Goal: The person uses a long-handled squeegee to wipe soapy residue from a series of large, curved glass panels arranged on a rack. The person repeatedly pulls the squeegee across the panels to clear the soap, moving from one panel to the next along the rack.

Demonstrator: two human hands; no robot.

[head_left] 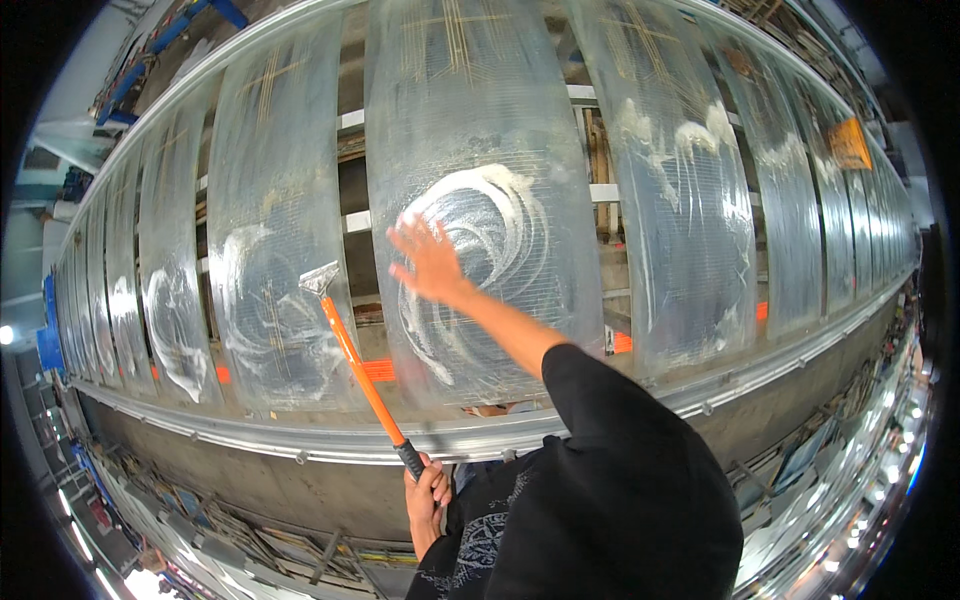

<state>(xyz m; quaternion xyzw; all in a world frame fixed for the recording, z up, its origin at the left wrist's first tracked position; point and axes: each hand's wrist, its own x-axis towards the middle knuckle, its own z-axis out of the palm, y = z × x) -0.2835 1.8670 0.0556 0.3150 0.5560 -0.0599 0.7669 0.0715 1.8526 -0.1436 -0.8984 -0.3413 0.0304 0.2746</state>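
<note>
My left hand is wrapped round the black grip of a long-handled scraper. Its orange shaft slants up and to the left, and the metal head lies at the right edge of a clear pane smeared with white. Fingers spread and slightly blurred, my right hand is over the left part of the middle pane. A white pasty smear curves in swirls on that pane, beside and above the hand. I cannot tell whether the palm touches the surface.
Several similar panes with white smears stretch away to both sides on a metal frame, with gaps between them. An orange block-like object sits on a pane at the far right. Orange-red strips show below the panes. Stacked boards lie behind the near rail.
</note>
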